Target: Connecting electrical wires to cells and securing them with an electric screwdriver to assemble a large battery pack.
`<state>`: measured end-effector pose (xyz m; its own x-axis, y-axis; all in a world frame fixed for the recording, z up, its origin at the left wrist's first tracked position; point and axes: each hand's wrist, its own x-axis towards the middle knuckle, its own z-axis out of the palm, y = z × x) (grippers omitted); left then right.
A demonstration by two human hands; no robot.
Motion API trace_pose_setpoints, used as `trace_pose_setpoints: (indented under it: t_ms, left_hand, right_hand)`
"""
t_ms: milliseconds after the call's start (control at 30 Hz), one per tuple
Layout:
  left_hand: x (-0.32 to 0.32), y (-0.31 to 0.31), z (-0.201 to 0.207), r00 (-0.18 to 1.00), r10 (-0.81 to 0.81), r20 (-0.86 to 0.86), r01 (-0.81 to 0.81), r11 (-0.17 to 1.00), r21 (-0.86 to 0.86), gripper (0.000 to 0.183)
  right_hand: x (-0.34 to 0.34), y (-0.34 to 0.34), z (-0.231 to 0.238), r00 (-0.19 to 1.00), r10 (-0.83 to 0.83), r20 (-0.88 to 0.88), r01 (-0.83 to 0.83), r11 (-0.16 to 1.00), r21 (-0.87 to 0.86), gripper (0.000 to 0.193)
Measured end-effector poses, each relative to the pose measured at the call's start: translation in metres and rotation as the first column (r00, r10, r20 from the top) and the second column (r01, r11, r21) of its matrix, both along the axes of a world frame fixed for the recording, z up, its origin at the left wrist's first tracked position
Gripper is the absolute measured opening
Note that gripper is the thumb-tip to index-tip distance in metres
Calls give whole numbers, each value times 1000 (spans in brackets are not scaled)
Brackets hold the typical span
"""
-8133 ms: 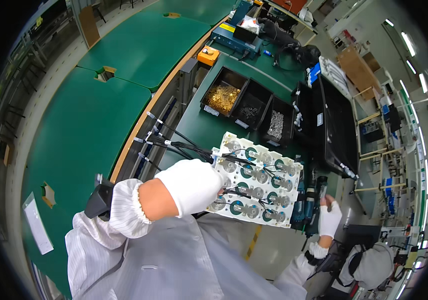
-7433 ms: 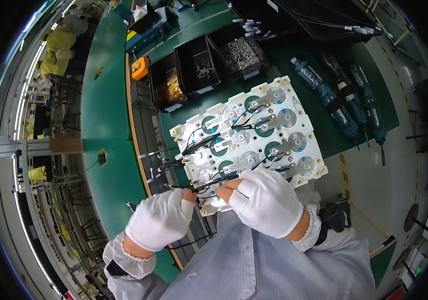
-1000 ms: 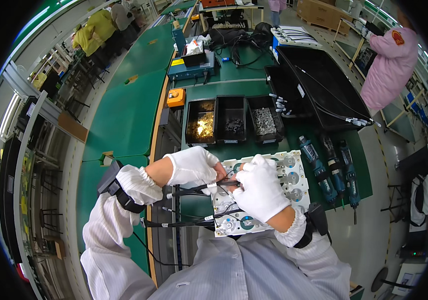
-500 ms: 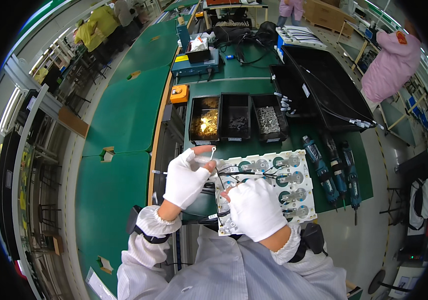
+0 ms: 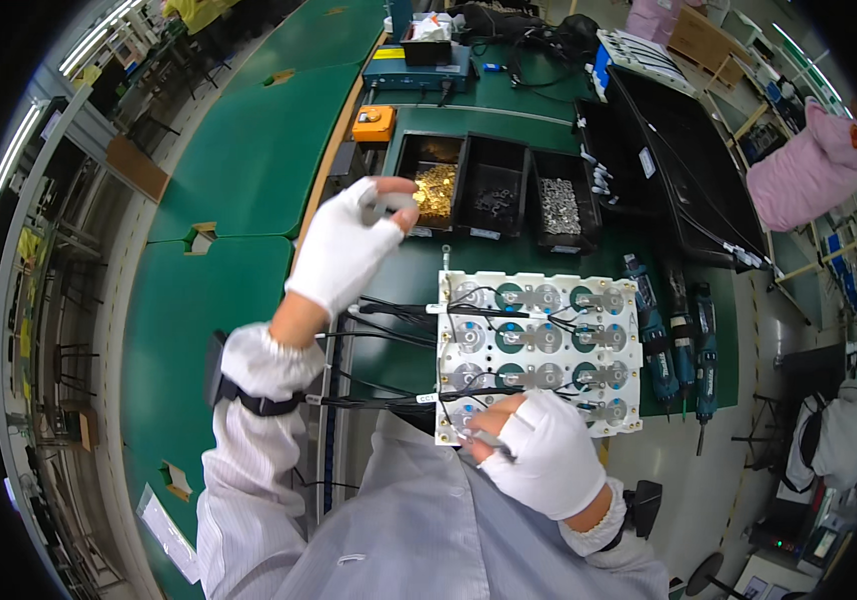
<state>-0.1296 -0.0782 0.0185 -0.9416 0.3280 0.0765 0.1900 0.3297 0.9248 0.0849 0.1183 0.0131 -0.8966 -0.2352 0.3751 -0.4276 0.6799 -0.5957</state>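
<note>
Now, starting at the far left, the green tabletop (image 5: 239,180) sweeps round in a curve, and the person's left sleeve comes up across it from below. The left hand (image 5: 349,250), in a white fingerless glove, is lifted towards the bins with its fingertips pinched shut on a small grey part (image 5: 381,203); what the part is exactly is too small to tell. Just beyond that sits the orange box (image 5: 373,123) and then the row of three black bins (image 5: 494,190): brass-coloured pieces in the left one, dark bits in the middle, silvery hardware on the right.

Moving across, black cables (image 5: 389,320) run from the left edge into the white fixture plate (image 5: 539,355), which lies flat in front of the person, its rows of round seats showing teal and metal discs with thin wires looped over the upper rows. Most seats look filled, so the loading seems well along, though the wiring over the lower rows appears unfinished. The right hand (image 5: 544,455) rests on the plate's near edge, fingers curled around something slim; I cannot tell what it is. Further right, blue-handled power screwdrivers (image 5: 674,340) lie side by side, untouched.
</note>
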Motion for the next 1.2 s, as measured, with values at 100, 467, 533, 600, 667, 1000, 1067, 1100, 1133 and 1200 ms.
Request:
trace_pose_setpoints:
  t_ms: [100,467,533,600,667,1000,1067,1100,1133,1200]
  left_hand:
    - [-45,-8,10,989,-26,-149,-37,914,-405,26]
    - [-115,63,-101,904,-405,-140,20,367,-930,17]
    - [-114,65,-113,901,-377,-215,-30,440,-897,17]
    - [-114,67,-117,905,-318,-282,-84,518,-851,18]
    - [-114,66,-119,904,-334,-266,-59,521,-852,17]
    - [-110,61,-111,926,-272,-262,-53,593,-804,32]
    - [-106,60,-110,909,-267,-319,-84,634,-769,32]
    - [-106,60,-110,909,-269,-318,-81,634,-769,32]
    - [-106,59,-110,903,-280,-325,-72,648,-758,32]
    - [-105,61,-106,897,-295,-330,-56,664,-746,31]
  right_hand:
    - [-3,-19,-9,1000,4,-7,-4,999,53,13]
    - [-2,-32,-19,998,48,-51,-37,980,197,9]
    - [0,-31,-14,994,107,21,-109,972,207,9]
    - [-4,-31,-13,993,119,20,-121,975,185,10]
    - [-6,-30,-15,991,135,14,-136,978,161,11]
    - [-7,-32,-10,997,65,46,-69,993,96,19]
    - [-4,-34,-13,997,20,70,-31,986,166,18]
    - [-3,-34,-18,999,17,49,-26,981,191,17]
    - [-2,-35,-21,1000,14,28,-20,976,216,16]
    - [0,-37,-21,1000,26,17,-30,972,235,15]
